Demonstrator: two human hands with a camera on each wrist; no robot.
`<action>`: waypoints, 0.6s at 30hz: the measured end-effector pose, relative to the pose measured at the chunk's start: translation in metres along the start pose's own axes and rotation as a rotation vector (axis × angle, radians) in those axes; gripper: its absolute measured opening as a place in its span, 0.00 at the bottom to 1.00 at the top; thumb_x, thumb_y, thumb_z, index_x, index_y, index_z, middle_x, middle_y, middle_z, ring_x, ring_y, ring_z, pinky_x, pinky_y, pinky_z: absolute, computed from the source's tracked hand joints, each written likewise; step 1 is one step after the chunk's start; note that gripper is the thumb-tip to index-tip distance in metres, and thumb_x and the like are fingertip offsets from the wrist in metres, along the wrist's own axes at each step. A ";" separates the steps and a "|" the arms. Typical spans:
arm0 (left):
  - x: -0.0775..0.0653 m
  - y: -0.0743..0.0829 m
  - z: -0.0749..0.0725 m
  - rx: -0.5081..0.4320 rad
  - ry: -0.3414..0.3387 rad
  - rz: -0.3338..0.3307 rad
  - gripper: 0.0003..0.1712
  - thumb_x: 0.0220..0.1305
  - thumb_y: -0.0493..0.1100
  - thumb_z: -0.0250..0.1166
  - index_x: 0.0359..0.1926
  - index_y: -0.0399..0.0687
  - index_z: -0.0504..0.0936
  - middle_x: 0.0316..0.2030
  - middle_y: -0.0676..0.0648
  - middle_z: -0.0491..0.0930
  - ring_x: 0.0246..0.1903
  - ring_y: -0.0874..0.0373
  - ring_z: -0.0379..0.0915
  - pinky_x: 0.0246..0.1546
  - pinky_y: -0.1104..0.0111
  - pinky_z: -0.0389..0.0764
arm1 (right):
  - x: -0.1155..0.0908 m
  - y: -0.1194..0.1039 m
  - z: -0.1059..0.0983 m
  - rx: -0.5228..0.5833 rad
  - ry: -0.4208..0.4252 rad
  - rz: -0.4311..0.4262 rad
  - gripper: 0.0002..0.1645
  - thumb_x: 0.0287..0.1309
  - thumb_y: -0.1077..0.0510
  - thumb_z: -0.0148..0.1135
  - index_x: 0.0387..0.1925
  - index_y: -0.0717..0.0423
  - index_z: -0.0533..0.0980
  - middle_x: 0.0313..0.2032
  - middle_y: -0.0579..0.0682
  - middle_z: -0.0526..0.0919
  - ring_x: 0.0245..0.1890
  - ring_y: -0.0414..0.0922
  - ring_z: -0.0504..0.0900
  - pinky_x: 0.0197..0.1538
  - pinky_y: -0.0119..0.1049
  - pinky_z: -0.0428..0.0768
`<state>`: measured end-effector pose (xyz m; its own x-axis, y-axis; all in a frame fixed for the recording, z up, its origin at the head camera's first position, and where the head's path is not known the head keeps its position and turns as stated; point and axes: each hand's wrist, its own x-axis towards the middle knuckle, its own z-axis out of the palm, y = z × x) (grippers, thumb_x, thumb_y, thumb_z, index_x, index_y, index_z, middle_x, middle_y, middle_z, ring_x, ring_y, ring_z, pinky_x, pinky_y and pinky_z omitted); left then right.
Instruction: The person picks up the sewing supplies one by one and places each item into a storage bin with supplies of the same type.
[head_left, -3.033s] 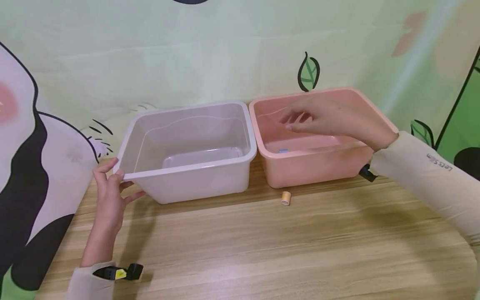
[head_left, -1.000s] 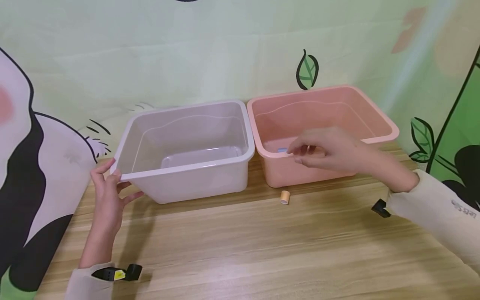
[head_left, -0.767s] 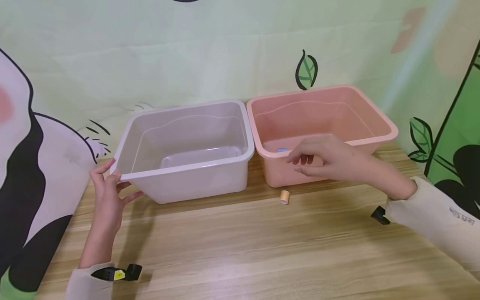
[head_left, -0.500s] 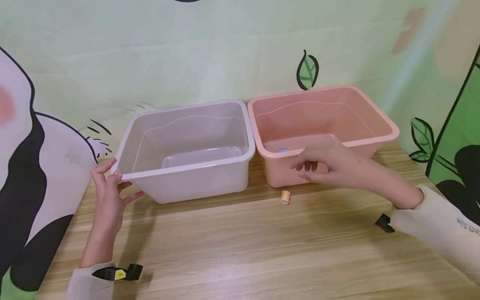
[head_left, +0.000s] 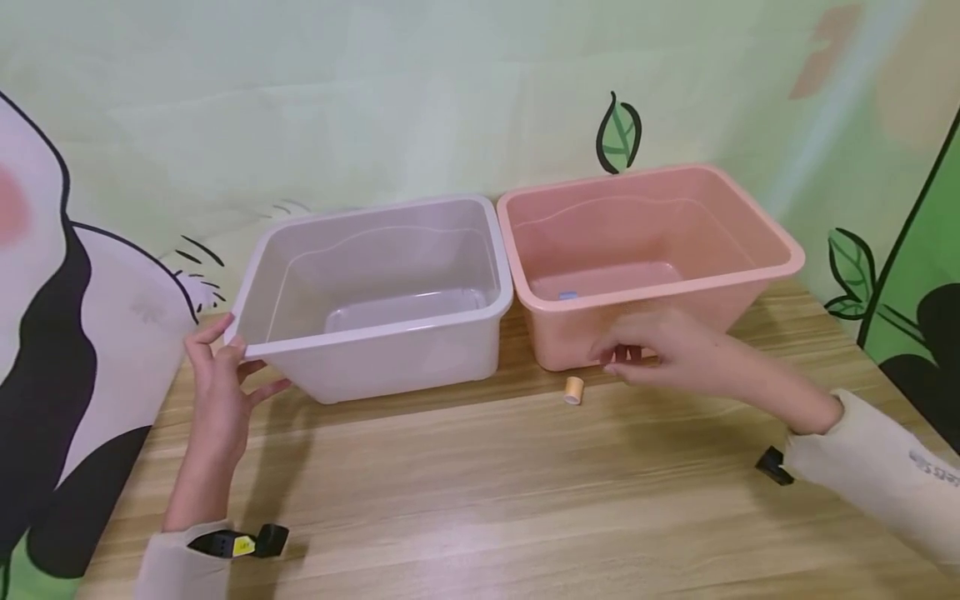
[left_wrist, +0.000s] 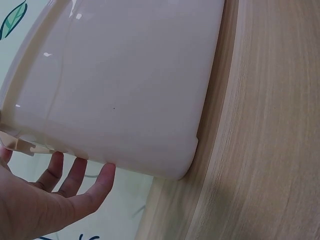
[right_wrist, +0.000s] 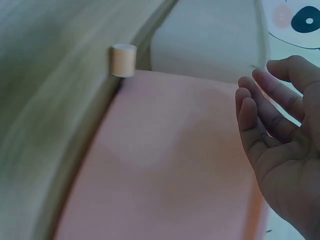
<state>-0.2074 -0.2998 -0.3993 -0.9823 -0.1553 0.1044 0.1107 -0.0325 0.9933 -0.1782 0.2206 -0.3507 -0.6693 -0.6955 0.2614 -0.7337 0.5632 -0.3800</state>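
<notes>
At its front left corner, the pale grey plastic bin (head_left: 390,354) is held by my left hand (head_left: 217,392), thumb and forefinger on the rim. In the left wrist view the other fingertips touch its side wall. My right hand (head_left: 667,346), fingers loosely bent and holding nothing, hovers in front of the pink plastic bin (head_left: 667,292). Just left of its fingertips, a small orange cylinder (head_left: 573,391) with a pale end stands on the table; the hand is apart from it. A small blue piece (head_left: 567,295) lies inside the pink bin.
Both bins stand side by side on the wood-grain table (head_left: 450,492), against a printed cloth backdrop (head_left: 375,108) with leaf and panda drawings. Black straps with small cameras sit on both wrists.
My right hand has come out from over the pink bin, moving down and toward the front, near the orange cylinder. The left hand keeps its hold on the grey bin.
</notes>
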 end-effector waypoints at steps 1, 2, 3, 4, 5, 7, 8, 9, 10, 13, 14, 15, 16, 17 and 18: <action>0.000 0.000 0.000 0.002 0.000 -0.001 0.24 0.77 0.53 0.48 0.68 0.62 0.51 0.64 0.51 0.63 0.50 0.54 0.74 0.37 0.60 0.89 | -0.002 0.002 0.003 0.006 -0.005 0.005 0.13 0.61 0.63 0.68 0.45 0.44 0.84 0.37 0.34 0.84 0.33 0.32 0.77 0.36 0.30 0.82; 0.000 0.000 0.001 0.003 0.002 -0.001 0.24 0.77 0.53 0.48 0.68 0.62 0.51 0.64 0.51 0.63 0.50 0.54 0.74 0.38 0.60 0.89 | -0.003 0.003 0.007 0.010 -0.009 0.008 0.13 0.61 0.63 0.69 0.44 0.44 0.84 0.37 0.34 0.84 0.33 0.32 0.77 0.36 0.31 0.82; -0.001 -0.001 0.001 0.002 0.002 -0.003 0.24 0.78 0.53 0.48 0.68 0.62 0.51 0.64 0.51 0.63 0.50 0.54 0.74 0.38 0.60 0.89 | -0.005 0.005 0.010 0.015 -0.012 0.010 0.13 0.61 0.64 0.68 0.44 0.45 0.84 0.37 0.34 0.83 0.33 0.32 0.77 0.36 0.31 0.82; -0.001 0.000 0.001 0.006 0.001 -0.003 0.24 0.78 0.53 0.48 0.68 0.62 0.51 0.64 0.51 0.63 0.50 0.54 0.74 0.38 0.59 0.89 | -0.006 0.007 0.012 0.020 -0.011 0.012 0.13 0.61 0.64 0.68 0.45 0.45 0.84 0.37 0.34 0.84 0.34 0.33 0.77 0.37 0.32 0.83; -0.001 0.000 0.001 0.010 0.000 -0.003 0.24 0.78 0.53 0.48 0.68 0.62 0.51 0.64 0.51 0.63 0.50 0.54 0.74 0.38 0.59 0.89 | -0.007 0.008 0.015 0.025 -0.009 0.012 0.13 0.61 0.64 0.68 0.45 0.46 0.84 0.37 0.35 0.84 0.34 0.33 0.78 0.37 0.32 0.83; -0.002 0.001 0.001 0.014 0.001 -0.004 0.24 0.78 0.53 0.48 0.68 0.62 0.51 0.64 0.50 0.63 0.50 0.54 0.75 0.39 0.58 0.89 | -0.009 0.011 0.019 0.029 -0.004 0.012 0.14 0.60 0.65 0.68 0.45 0.46 0.84 0.38 0.36 0.84 0.34 0.32 0.78 0.37 0.34 0.84; -0.002 0.000 0.001 0.011 0.003 -0.005 0.25 0.78 0.53 0.48 0.68 0.62 0.51 0.64 0.50 0.63 0.50 0.54 0.75 0.39 0.58 0.89 | -0.009 0.012 0.021 0.031 -0.002 0.013 0.14 0.60 0.65 0.68 0.45 0.47 0.84 0.38 0.36 0.84 0.35 0.32 0.78 0.38 0.34 0.84; -0.003 0.000 0.001 0.010 0.004 -0.007 0.25 0.78 0.53 0.48 0.68 0.62 0.51 0.64 0.50 0.63 0.50 0.54 0.75 0.40 0.58 0.89 | -0.010 0.013 0.022 0.029 0.002 0.014 0.14 0.60 0.65 0.68 0.45 0.47 0.84 0.38 0.37 0.85 0.35 0.32 0.78 0.38 0.34 0.84; -0.003 0.000 0.002 0.013 0.003 -0.006 0.25 0.78 0.53 0.48 0.69 0.62 0.51 0.64 0.50 0.63 0.51 0.54 0.75 0.40 0.57 0.89 | -0.010 0.014 0.023 0.026 0.008 0.016 0.13 0.60 0.65 0.69 0.45 0.48 0.84 0.38 0.38 0.85 0.35 0.33 0.79 0.39 0.34 0.85; -0.002 -0.001 0.002 0.003 0.005 -0.005 0.25 0.77 0.53 0.49 0.69 0.62 0.51 0.64 0.51 0.63 0.51 0.54 0.75 0.39 0.58 0.89 | -0.012 0.015 0.027 0.022 0.024 0.033 0.12 0.60 0.64 0.70 0.44 0.49 0.85 0.39 0.39 0.86 0.37 0.34 0.82 0.41 0.34 0.86; -0.002 -0.001 0.002 0.000 0.006 -0.004 0.25 0.77 0.52 0.48 0.69 0.62 0.51 0.64 0.51 0.63 0.51 0.54 0.74 0.39 0.58 0.89 | -0.013 0.016 0.028 0.021 0.030 0.040 0.11 0.59 0.63 0.70 0.44 0.49 0.85 0.39 0.39 0.86 0.38 0.35 0.83 0.41 0.34 0.86; -0.002 -0.001 0.002 -0.001 0.006 -0.005 0.25 0.77 0.52 0.48 0.69 0.62 0.51 0.64 0.51 0.64 0.51 0.54 0.75 0.39 0.58 0.89 | -0.014 0.016 0.030 0.021 0.036 0.046 0.11 0.59 0.63 0.71 0.43 0.50 0.85 0.40 0.40 0.87 0.39 0.37 0.84 0.42 0.35 0.86; -0.001 -0.001 0.001 -0.001 0.006 -0.005 0.25 0.78 0.52 0.48 0.68 0.62 0.51 0.63 0.51 0.63 0.50 0.54 0.74 0.38 0.59 0.89 | -0.014 0.017 0.031 0.018 0.042 0.050 0.10 0.59 0.63 0.71 0.43 0.50 0.85 0.39 0.40 0.87 0.39 0.38 0.84 0.42 0.36 0.86; -0.001 -0.001 0.001 -0.005 0.007 -0.006 0.24 0.78 0.52 0.48 0.68 0.62 0.51 0.63 0.51 0.64 0.50 0.54 0.75 0.38 0.59 0.89 | -0.015 0.018 0.033 0.017 0.049 0.052 0.10 0.59 0.63 0.71 0.43 0.51 0.85 0.39 0.40 0.87 0.39 0.39 0.85 0.43 0.37 0.86; -0.001 -0.001 0.001 -0.006 0.007 -0.007 0.24 0.78 0.52 0.48 0.68 0.62 0.51 0.63 0.51 0.64 0.50 0.54 0.75 0.38 0.59 0.89 | -0.016 0.018 0.034 0.013 0.055 0.053 0.10 0.59 0.64 0.71 0.43 0.51 0.85 0.39 0.40 0.87 0.39 0.39 0.85 0.42 0.37 0.86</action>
<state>-0.2072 -0.2986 -0.4004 -0.9819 -0.1622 0.0974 0.1050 -0.0391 0.9937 -0.1769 0.2266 -0.3917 -0.7131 -0.6390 0.2885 -0.6955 0.5927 -0.4061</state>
